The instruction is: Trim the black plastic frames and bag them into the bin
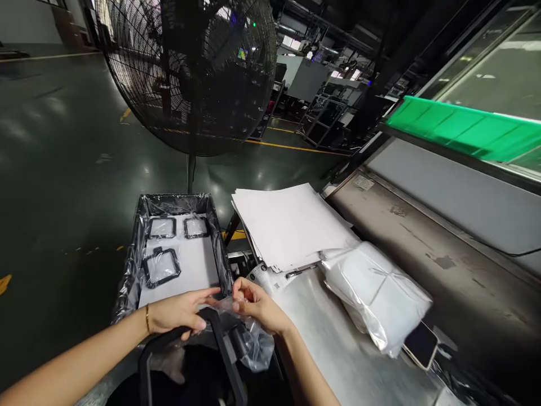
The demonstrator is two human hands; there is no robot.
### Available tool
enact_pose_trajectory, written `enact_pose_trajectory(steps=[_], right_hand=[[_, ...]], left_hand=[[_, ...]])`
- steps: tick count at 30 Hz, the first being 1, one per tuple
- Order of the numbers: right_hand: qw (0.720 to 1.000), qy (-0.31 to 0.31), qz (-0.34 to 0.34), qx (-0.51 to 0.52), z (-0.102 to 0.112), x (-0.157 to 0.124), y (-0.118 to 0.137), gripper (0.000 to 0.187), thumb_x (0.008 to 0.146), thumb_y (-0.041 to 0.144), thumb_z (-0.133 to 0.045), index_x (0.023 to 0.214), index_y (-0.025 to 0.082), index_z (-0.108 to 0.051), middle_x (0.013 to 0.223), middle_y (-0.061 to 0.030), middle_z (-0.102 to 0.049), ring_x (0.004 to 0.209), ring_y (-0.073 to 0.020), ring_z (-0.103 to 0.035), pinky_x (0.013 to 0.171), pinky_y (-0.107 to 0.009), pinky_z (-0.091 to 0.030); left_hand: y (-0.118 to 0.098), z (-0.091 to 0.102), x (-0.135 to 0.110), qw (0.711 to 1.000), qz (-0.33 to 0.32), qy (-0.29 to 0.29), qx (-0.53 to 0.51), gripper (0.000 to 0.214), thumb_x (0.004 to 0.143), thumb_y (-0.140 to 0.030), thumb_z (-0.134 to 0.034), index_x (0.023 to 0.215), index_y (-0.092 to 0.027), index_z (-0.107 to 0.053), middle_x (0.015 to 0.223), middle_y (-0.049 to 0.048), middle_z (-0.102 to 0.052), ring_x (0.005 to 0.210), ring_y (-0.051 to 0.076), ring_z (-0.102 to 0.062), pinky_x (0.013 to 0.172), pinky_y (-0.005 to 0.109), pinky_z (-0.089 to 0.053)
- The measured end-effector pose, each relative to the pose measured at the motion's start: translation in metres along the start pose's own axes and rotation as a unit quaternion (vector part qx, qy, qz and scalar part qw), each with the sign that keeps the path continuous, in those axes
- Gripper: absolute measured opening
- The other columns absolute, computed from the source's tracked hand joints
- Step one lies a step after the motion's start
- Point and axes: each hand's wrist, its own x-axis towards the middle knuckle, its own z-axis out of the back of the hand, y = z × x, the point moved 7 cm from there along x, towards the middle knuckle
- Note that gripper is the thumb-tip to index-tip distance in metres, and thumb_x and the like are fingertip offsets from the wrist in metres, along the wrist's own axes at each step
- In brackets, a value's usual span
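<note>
Bin (pixel 129 270) held three bagged frames (pixel 161 267) on a white sheet. At the bin's near edge, left hand (pixel 180 312) lay over the top bar of a black frame (pixel 222 344), thumb and forefinger pinching the plastic bag (pixel 256 341) round it. Right hand (pixel 257 307), same edge, pinched that bag too, hands almost touching. Frame's long side ran from both hands toward the person. Right of bin: paper stack (pixel 291 225), white bundle (pixel 376 293), phone (pixel 420 344) on desk (pixel 329 344).
</note>
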Motion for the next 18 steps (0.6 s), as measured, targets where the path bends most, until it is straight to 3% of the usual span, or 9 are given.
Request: enact_pose_trajectory(steps=[2, 4, 6, 8, 9, 11, 14, 18], right_hand=[[0.999, 0.006, -0.003, -0.045, -0.01, 0.001, 0.005, 0.016, 0.065, 0.021, -0.061, 0.072, 0.018, -0.047, 0.057, 0.0079, -0.037, 0.05, -0.0054, -0.029, 0.047, -0.018, -0.022], [0.993, -0.017, 0.006, -0.12, -0.014, -0.004, 0.004, 0.019, 0.066, 0.014, -0.057, 0.081, 0.02, -0.049, 0.059, 0.0074, -0.039, 0.053, -0.0071, -0.031, 0.049, -0.02, -0.022], [0.963, -0.104, 0.03, -0.248, -0.007, -0.015, -0.003, 0.028, 0.063, 0.006, -0.052, 0.086, 0.022, -0.05, 0.061, 0.0057, -0.042, 0.055, -0.0094, -0.033, 0.051, -0.023, -0.022], [0.912, -0.241, 0.042, -0.331, 0.008, -0.033, -0.014, 0.028, 0.058, 0.003, -0.049, 0.078, 0.022, -0.054, 0.068, 0.0013, -0.045, 0.062, -0.0127, -0.035, 0.053, -0.025, -0.021], [0.9, -0.298, 0.037, -0.317, 0.015, -0.041, -0.023, 0.023, 0.056, 0.004, -0.05, 0.07, 0.021, -0.054, 0.071, -0.0007, -0.045, 0.064, -0.0139, -0.035, 0.053, -0.025, -0.021], [0.918, -0.336, 0.0, -0.21, 0.022, -0.049, -0.047, 0.01, 0.055, 0.01, -0.057, 0.058, 0.02, -0.053, 0.07, -0.002, -0.045, 0.064, -0.0143, -0.036, 0.052, -0.024, -0.023], [0.958, -0.273, -0.056, -0.062, 0.015, -0.035, -0.07, 0.015, 0.061, 0.031, -0.06, 0.061, 0.017, -0.055, 0.06, -0.0011, -0.048, 0.056, -0.0126, -0.042, 0.054, -0.025, -0.033], [0.964, -0.246, -0.081, 0.057, 0.008, 0.006, -0.07, 0.032, 0.067, 0.049, -0.051, 0.072, 0.018, -0.049, 0.054, 0.0041, -0.041, 0.045, -0.0091, -0.042, 0.05, -0.027, -0.04]], left_hand=[[0.001, 0.004, 0.002, 1.0, 0.014, 0.001, 0.009, 0.048, 0.06, -0.009, -0.063, 0.106, -0.018, -0.058, 0.088, 0.005, -0.058, 0.053, 0.008, -0.049, 0.038, 0.017, -0.04], [0.0, 0.013, 0.0, 1.0, 0.022, -0.016, 0.015, 0.035, 0.06, -0.01, -0.062, 0.095, -0.014, -0.062, 0.076, 0.0023, -0.056, 0.053, 0.009, -0.051, 0.04, 0.018, -0.043], [-0.001, 0.024, -0.006, 0.999, 0.025, -0.042, 0.015, 0.03, 0.061, -0.012, -0.062, 0.09, -0.014, -0.06, 0.079, 0.0017, -0.055, 0.057, 0.01, -0.053, 0.045, 0.021, -0.046], [-0.002, 0.035, -0.012, 0.998, 0.029, -0.06, 0.014, 0.027, 0.061, -0.013, -0.062, 0.088, -0.014, -0.058, 0.077, 0.001, -0.054, 0.058, 0.011, -0.054, 0.049, 0.023, -0.048], [-0.001, 0.039, -0.015, 0.997, 0.031, -0.065, 0.016, 0.027, 0.062, -0.014, -0.062, 0.088, -0.013, -0.057, 0.076, 0.0005, -0.054, 0.057, 0.011, -0.054, 0.048, 0.023, -0.047], [0.001, 0.046, -0.017, 0.997, 0.036, -0.07, 0.023, 0.027, 0.062, -0.016, -0.063, 0.088, -0.013, -0.056, 0.077, 0.0013, -0.055, 0.05, 0.009, -0.054, 0.045, 0.022, -0.045], [0.005, 0.051, -0.016, 0.995, 0.046, -0.079, 0.033, 0.041, 0.062, -0.019, -0.062, 0.1, -0.012, -0.05, 0.091, 0.0071, -0.056, 0.044, 0.008, -0.054, 0.041, 0.022, -0.041], [0.006, 0.047, -0.011, 0.993, 0.064, -0.088, 0.04, 0.067, 0.063, -0.022, -0.061, 0.122, -0.015, -0.03, 0.121, 0.0214, -0.04, 0.05, 0.011, -0.06, 0.043, 0.022, -0.042]])
